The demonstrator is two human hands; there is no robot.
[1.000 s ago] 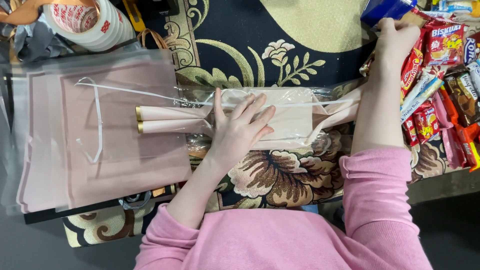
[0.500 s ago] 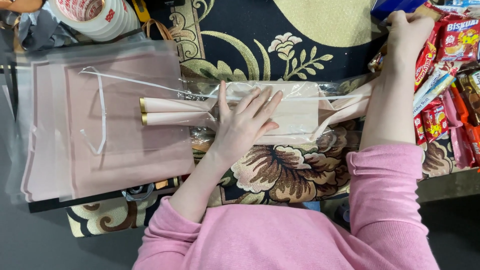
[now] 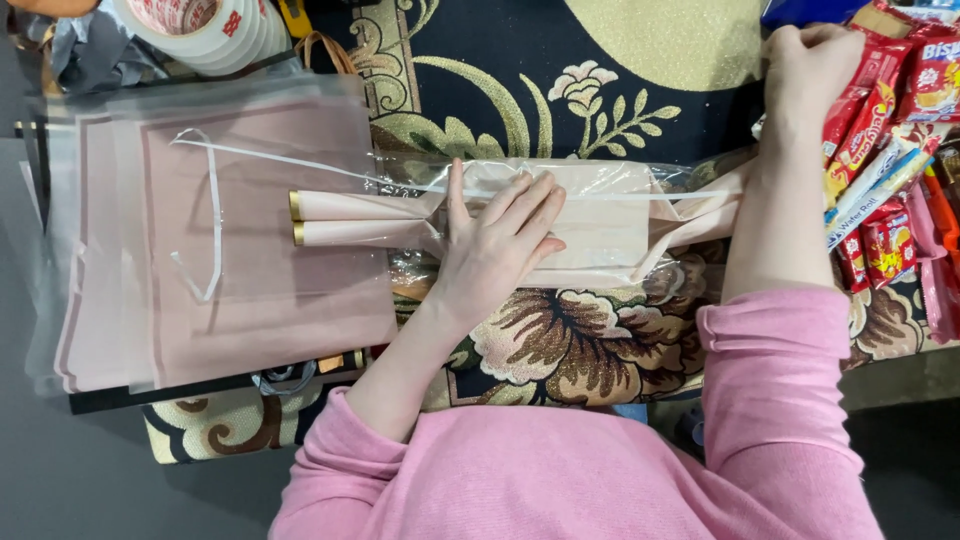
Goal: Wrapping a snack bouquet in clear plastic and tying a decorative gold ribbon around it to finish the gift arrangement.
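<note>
Many red snack packets (image 3: 880,130) rightward

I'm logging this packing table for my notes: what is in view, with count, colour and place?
clear gift bag: one, pink insert, centre, under left hand
stack of bags: several, pink and clear, left
tape rolls: a stack, white and red, top left
snack packets: many, mostly red, right edge
floral cloth: one, navy and gold, beneath everything
left hand: flat, fingers spread on the gift bag
right hand: reaching into the snack packets
</note>
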